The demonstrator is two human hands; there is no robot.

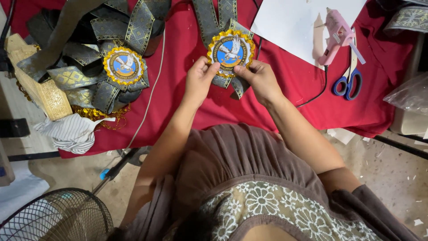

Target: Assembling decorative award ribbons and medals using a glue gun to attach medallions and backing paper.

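Note:
My left hand (199, 80) and my right hand (259, 79) both pinch the lower edge of a round badge (231, 51) with a blue centre, a white bird and a gold scalloped rim. Grey and gold patterned ribbon (209, 18) fans out behind it and hangs below it. The badge rests on a red cloth (285, 102) that covers the table.
A pile of finished ribbon rosettes (102, 58) with another blue badge (124, 65) lies at the left. A pink glue gun (335, 35) sits on white paper (290, 18), blue-handled scissors (350, 80) beside it. A wire fan guard (55, 216) stands at the lower left.

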